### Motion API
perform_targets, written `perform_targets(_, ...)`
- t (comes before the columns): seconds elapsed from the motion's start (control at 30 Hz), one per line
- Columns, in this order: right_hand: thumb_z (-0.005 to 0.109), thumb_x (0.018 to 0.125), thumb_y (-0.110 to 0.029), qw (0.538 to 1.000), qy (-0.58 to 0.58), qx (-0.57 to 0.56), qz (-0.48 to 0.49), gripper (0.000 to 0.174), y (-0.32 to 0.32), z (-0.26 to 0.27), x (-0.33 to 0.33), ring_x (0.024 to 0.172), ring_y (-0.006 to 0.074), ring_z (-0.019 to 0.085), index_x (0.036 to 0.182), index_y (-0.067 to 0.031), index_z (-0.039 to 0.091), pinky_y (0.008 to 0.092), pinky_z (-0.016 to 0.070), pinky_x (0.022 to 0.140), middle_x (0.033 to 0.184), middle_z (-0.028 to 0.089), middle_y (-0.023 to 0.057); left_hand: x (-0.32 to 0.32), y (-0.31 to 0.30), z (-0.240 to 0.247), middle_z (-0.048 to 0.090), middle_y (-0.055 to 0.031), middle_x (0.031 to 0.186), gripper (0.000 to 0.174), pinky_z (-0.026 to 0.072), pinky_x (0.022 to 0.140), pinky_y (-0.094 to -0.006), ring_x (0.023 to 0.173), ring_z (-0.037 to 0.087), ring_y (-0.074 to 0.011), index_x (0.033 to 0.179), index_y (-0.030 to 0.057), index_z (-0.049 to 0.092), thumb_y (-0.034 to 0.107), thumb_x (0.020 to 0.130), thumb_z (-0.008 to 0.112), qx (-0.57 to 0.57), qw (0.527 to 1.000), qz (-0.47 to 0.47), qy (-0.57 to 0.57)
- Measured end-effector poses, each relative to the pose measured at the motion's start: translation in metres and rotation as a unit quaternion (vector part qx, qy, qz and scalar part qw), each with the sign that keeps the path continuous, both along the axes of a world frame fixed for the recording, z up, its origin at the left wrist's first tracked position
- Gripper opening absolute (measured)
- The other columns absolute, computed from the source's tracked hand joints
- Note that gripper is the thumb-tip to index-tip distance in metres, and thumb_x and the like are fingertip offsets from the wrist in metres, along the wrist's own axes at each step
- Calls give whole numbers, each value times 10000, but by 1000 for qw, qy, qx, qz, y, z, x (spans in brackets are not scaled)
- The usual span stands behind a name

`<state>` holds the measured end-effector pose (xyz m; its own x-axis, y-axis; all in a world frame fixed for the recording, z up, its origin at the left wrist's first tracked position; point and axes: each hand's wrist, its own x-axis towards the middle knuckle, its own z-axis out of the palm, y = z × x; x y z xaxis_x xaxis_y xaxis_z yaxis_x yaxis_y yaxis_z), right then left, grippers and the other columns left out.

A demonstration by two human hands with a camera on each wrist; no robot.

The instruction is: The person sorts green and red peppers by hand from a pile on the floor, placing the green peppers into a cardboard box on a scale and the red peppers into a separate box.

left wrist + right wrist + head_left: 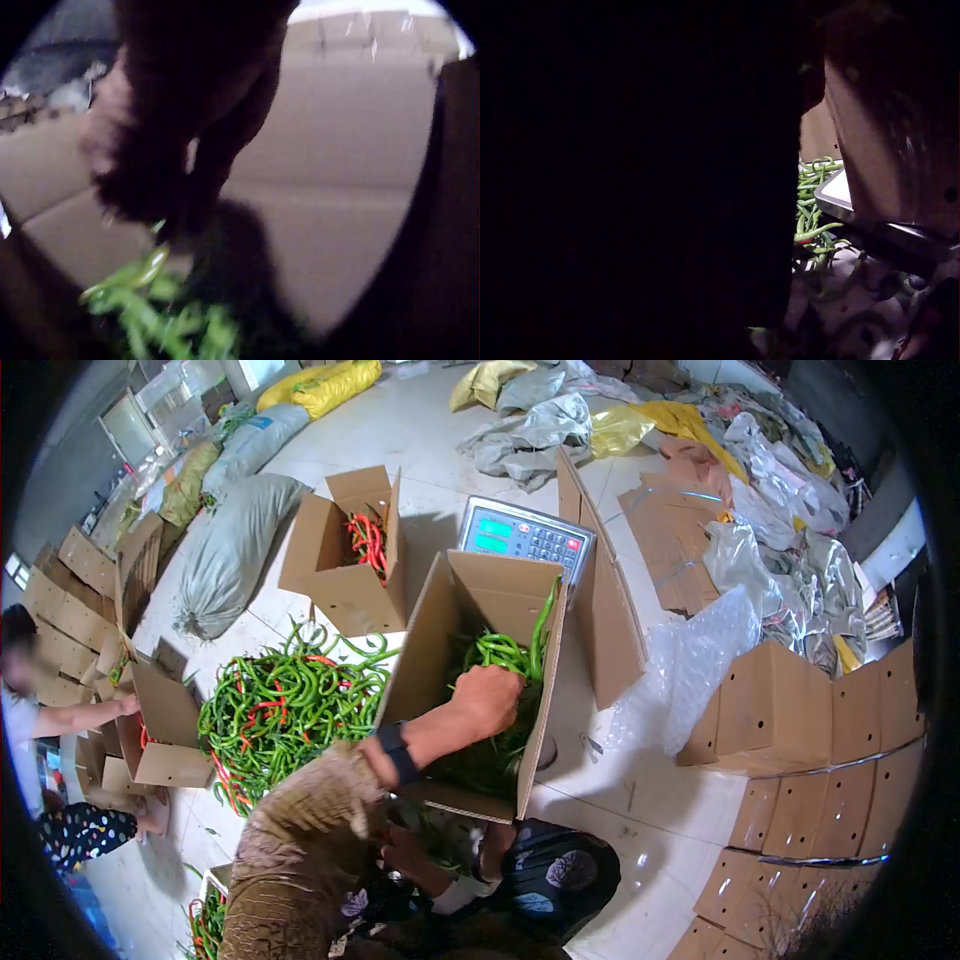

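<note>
Peppers (pixel 290 710) lie heaped beside an open box (pixel 420 650).

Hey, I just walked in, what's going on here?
A person's left hand grips green peppers inside a cardboard box, which stands on a scale. The right hand is low by the box, its grip unclear. A heap of mostly green peppers lies on the floor. Off to the left, another person touches a second box.

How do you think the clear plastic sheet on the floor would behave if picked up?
The plastic sheet is probably light for its size, looking thin and see-through. Its crumpled folds suggest floppiness, and its glossy surface may feel slippery.
</note>
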<state>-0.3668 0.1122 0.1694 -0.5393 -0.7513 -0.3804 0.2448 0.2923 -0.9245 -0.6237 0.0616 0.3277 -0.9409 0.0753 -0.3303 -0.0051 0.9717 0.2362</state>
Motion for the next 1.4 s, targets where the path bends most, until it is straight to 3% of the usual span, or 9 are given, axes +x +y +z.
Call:
perform_targets(0.1,608,920,-285,993,-32,-103,-56,345,-2,-14,5,796,206,589,1132,-16,561,383,470,750,874,621,103,47,-46,39,689,-173,896,209,532,726,-443,822,681,-356,1014,74,682,130,817,641,139,975,-45,167)
perform_targets(0.27,612,910,-251,1000,-10,0,1,315,2,-8,9,809,172,540,1141,-37,594,363,455,740,874,630,101,139,-99,122,651,21,904,243,429,681,-234,738,494,-51,1069,9,666,200,935,596,567,810,149,22)
perform_targets(0.53,604,914,-114,994,-78,-38,-70,136,13,5,6,688,88,531,1017,-25,612,246,442,633,799,609,18,243,-133,111,637,-67,1048,338,478,655,-240,723,569,-99,1174,17,571,224,922,661,791,541,251,136)
perform_targets(0.8,584,844,34,958,-23,-202,-204,63,40,199,1,664,115,512,889,-9,579,260,426,616,779,518,24,284,-141,116,639,-23,966,249,446,607,-215,711,543,-62,1152,28,586,190,964,567,630,652,307,290)
perform_targets(0.93,582,874,-24,904,-262,-296,-160,144,44,234,-30,564,98,404,999,48,572,268,364,531,663,461,16,301,-132,111,643,-51,1028,268,483,655,-240,740,564,-87,1184,5,564,162,967,567,632,618,345,316)
perform_targets(1.13,602,926,-113,958,-186,-213,-53,186,23,254,-55,568,100,458,1052,19,569,263,419,544,764,546,57,332,-138,92,624,-71,1068,284,486,716,-267,807,561,-109,1225,4,534,127,972,569,700,490,344,388)
perform_targets(1.23,630,905,-76,954,-189,-222,-68,237,7,257,-56,563,90,435,1082,72,573,244,392,534,791,571,78,356,-138,93,627,-63,987,282,475,719,-270,804,564,-122,1190,-18,574,129,950,596,619,546,370,426)
perform_targets(1.3,637,907,-97,954,-185,-230,-40,250,-7,262,-57,561,67,434,1098,52,573,228,402,510,798,559,57,370,-133,87,622,-101,959,277,484,732,-311,820,587,-188,1169,-18,590,103,921,615,342,754,324,458)
perform_targets(1.4,647,910,-108,957,-153,-245,-22,273,-23,262,-53,560,60,448,1116,61,586,221,409,492,801,572,42,367,-112,78,615,-147,972,290,510,742,-366,855,626,-304,1160,17,607,74,878,645,246,796,252,492)
